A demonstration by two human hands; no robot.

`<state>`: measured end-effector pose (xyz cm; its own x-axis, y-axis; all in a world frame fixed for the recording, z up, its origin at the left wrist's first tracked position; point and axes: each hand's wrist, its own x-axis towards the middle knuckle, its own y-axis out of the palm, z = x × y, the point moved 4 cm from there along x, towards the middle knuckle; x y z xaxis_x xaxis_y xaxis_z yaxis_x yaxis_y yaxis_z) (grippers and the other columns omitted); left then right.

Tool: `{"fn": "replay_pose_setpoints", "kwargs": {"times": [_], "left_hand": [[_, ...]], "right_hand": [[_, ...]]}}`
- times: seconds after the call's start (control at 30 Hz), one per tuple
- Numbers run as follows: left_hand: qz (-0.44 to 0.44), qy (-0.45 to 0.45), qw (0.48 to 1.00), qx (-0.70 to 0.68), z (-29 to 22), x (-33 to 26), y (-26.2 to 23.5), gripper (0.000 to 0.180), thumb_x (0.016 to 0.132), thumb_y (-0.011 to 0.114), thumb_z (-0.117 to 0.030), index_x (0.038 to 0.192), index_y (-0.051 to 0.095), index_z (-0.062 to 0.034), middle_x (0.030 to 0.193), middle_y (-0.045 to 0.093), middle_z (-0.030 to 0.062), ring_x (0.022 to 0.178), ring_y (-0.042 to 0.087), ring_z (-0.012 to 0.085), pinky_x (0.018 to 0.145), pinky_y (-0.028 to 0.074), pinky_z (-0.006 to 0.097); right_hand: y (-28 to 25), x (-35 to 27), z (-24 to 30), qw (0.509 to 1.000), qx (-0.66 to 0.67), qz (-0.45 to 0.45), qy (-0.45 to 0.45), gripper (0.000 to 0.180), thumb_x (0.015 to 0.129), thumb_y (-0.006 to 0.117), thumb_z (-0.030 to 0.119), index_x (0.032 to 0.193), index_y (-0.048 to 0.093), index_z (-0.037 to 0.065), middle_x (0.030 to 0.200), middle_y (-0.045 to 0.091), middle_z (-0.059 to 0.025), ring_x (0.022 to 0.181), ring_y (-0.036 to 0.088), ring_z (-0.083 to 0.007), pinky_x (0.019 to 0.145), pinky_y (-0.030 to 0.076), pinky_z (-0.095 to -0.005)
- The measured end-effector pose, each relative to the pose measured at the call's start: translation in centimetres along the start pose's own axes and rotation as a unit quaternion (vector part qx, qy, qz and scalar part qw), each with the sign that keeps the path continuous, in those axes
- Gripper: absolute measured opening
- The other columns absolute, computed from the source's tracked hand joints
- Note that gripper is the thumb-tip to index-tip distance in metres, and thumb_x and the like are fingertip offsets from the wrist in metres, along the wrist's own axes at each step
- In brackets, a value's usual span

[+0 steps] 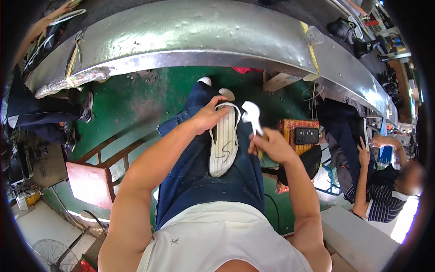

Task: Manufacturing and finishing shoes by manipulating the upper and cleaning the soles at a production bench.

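A: Any packages nearby?
B: An orange woven box [297, 128] with a black rectangular block on it, just right of the knees.
A: And the shoe?
B: A white ribbed shoe sole [224, 143] with a black scrawl lies on the lap; the left hand [209, 115] grips its toe.
A: The right hand [271, 146]?
B: Closed round a white-headed brush [252, 115], beside the sole. A grey metal counter [190, 38] curves ahead.

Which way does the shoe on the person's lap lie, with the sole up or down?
Sole up. The shoe lies on the thigh with its pale ribbed sole facing the camera; the left hand holds its far end.
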<state>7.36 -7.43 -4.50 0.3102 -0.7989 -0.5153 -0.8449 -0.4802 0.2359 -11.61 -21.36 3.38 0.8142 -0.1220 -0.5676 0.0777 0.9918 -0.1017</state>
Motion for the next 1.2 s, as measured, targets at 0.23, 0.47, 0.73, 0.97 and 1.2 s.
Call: {"fn": "replay_pose_setpoints", "kwargs": {"times": [0.23,0.47,0.73,0.97,1.2], "left_hand": [[-0.084,-0.033,0.992,-0.085,2.4,1.7,1.3,0.052,0.101,0.062,-0.036,0.144,0.049,-0.0107,0.126,0.066,0.0137,0.113,0.064,0.023,0.095,0.051,0.038],[-0.136,-0.024,0.99,-0.032,3.4,2.1,0.8,0.045,0.102,0.06,-0.032,0.143,0.051,-0.0149,0.12,0.068,0.011,0.101,0.07,0.0244,0.085,0.058,0.041],[-0.192,0.008,0.981,-0.002,4.7,3.0,0.6,0.049,0.1,0.062,-0.032,0.143,0.052,-0.0122,0.121,0.068,0.0135,0.103,0.069,0.0256,0.087,0.057,0.043],[-0.252,0.031,0.967,-0.019,3.2,3.4,0.9,0.045,0.098,0.063,-0.03,0.134,0.058,-0.0032,0.12,0.068,0.0162,0.109,0.066,0.0278,0.094,0.052,0.04],[-0.182,0.159,0.965,-0.103,0.4,-1.4,0.9,0.045,0.099,0.063,-0.023,0.14,0.052,-0.0061,0.118,0.065,0.0118,0.107,0.064,0.0215,0.093,0.052,0.035]], "right_hand": [[3.0,8.2,-2.4,0.898,0.046,-0.287,-0.329,0.026,0.108,0.052,0.027,0.114,0.055,0.002,0.088,0.063,-0.0061,0.078,0.062,-0.0139,0.072,0.05,-0.0294],[4.1,4.2,-4.2,0.874,0.289,-0.221,-0.323,0.048,0.111,0.036,0.045,0.116,0.053,0.001,0.093,0.061,-0.0099,0.077,0.064,-0.0186,0.069,0.052,-0.032],[4.7,7.0,-3.4,0.911,0.105,-0.236,-0.323,0.042,0.111,0.035,0.038,0.106,0.057,0.002,0.08,0.06,-0.0037,0.07,0.057,-0.0123,0.066,0.046,-0.0279],[7.5,-5.7,-4.9,0.83,0.543,0.01,-0.128,0.056,0.107,0.039,0.055,0.112,0.052,0.001,0.09,0.06,-0.0094,0.076,0.062,-0.0197,0.067,0.05,-0.0351],[4.2,-13.3,-5.3,0.973,-0.181,-0.101,-0.101,0.047,0.106,0.05,0.043,0.11,0.063,-0.002,0.093,0.067,-0.0119,0.083,0.067,-0.0228,0.076,0.054,-0.036]]}}
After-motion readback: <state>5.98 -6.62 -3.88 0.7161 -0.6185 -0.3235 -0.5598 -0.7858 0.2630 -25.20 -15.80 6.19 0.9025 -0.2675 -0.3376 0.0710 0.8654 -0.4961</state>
